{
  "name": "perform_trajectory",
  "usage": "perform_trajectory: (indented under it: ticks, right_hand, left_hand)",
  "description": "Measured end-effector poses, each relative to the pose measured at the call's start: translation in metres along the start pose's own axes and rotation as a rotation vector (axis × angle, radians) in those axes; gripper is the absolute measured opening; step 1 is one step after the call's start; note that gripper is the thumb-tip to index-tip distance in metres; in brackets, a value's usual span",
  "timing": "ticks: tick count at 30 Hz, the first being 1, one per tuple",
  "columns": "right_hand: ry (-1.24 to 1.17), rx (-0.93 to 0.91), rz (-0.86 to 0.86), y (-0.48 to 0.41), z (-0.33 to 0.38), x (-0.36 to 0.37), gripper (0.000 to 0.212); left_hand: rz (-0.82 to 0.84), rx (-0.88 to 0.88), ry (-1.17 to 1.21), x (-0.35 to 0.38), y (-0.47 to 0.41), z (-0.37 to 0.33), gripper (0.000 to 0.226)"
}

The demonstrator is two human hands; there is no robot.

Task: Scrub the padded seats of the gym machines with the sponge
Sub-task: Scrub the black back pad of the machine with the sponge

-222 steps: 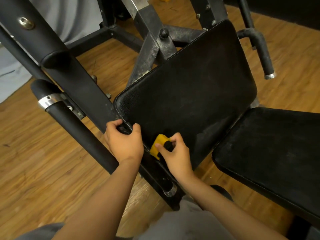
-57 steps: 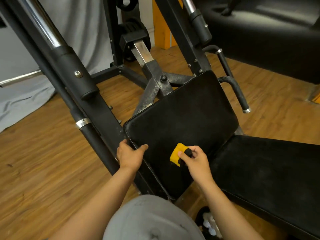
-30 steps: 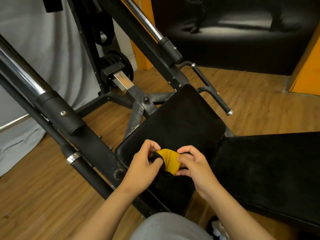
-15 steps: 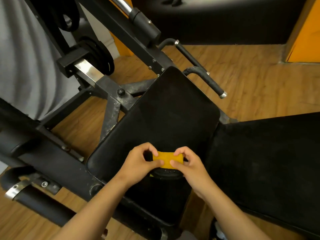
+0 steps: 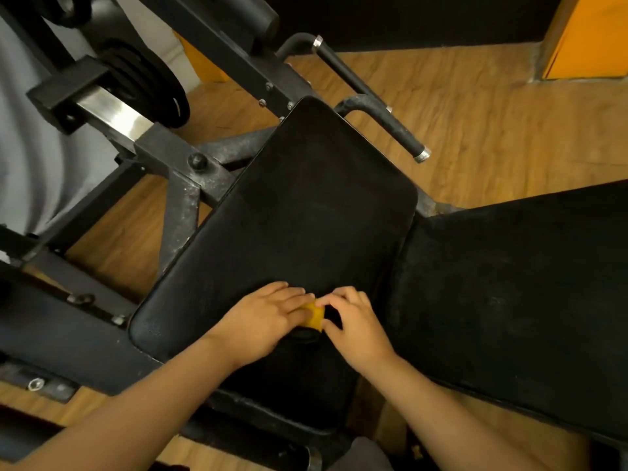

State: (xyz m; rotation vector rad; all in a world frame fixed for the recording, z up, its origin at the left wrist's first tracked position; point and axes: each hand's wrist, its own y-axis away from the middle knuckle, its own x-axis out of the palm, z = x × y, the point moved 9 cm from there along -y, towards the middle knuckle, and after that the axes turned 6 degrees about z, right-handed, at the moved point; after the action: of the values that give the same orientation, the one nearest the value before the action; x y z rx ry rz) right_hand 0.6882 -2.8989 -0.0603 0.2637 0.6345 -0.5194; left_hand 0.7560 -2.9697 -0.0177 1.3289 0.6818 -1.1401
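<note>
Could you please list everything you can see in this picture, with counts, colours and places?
centre pad: one, black, middle.
right pad: one, black, right.
sponge: one, yellow, on the centre pad, between both hands.
machine frame: one, black, scuffed, left.
handle grips: two, black, chrome-tipped, upper right of the centre pad.
weight plates: stack, black, upper left.
floor: wooden, brown, beneath everything.
cloth: one, grey, far left.
panel: one, orange, top right.
left hand: one, fingers laid over the sponge.
right hand: one, pinching the sponge's right edge.
</note>
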Motion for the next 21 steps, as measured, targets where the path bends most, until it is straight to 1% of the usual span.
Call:
perform_trajectory:
  ticks: [2, 4, 5, 7, 9, 11, 14, 18, 21]
  right_hand:
    - [0.252, 0.009, 0.1, 0.012, -0.004, -0.018, 0.044]
    - [0.477, 0.035, 0.181, 0.027, -0.017, -0.039, 0.058]
    - [0.569, 0.053, 0.221, 0.036, -0.024, -0.05, 0.065]
    - [0.722, 0.087, 0.295, 0.053, -0.039, -0.068, 0.072]
    - [0.826, 0.098, 0.344, 0.066, -0.049, -0.086, 0.076]
    - [0.862, 0.104, 0.384, 0.073, -0.056, -0.098, 0.077]
    - [0.85, 0.114, 0.423, 0.076, -0.059, -0.101, 0.073]
    - [0.851, 0.109, 0.42, 0.074, -0.059, -0.093, 0.068]
    - [0.843, 0.111, 0.415, 0.073, -0.06, -0.092, 0.067]
  left_hand:
    - [0.054, -0.009, 0.001, 0.009, 0.006, 0.008, 0.053]
    - [0.119, -0.005, -0.012, 0.018, 0.01, 0.009, 0.061]
    - [0.12, 0.002, -0.018, 0.019, 0.011, 0.007, 0.062]
    - [0.125, 0.015, -0.014, 0.019, 0.009, 0.002, 0.06]
    - [0.154, 0.032, 0.005, 0.022, 0.006, -0.005, 0.057]
    - [0.177, 0.074, -0.008, 0.028, 0.0, -0.02, 0.056]
    - [0.269, 0.122, -0.034, 0.047, -0.012, -0.049, 0.058]
    - [0.304, 0.215, -0.066, 0.064, -0.023, -0.084, 0.063]
    - [0.288, 0.259, -0.093, 0.073, -0.025, -0.092, 0.062]
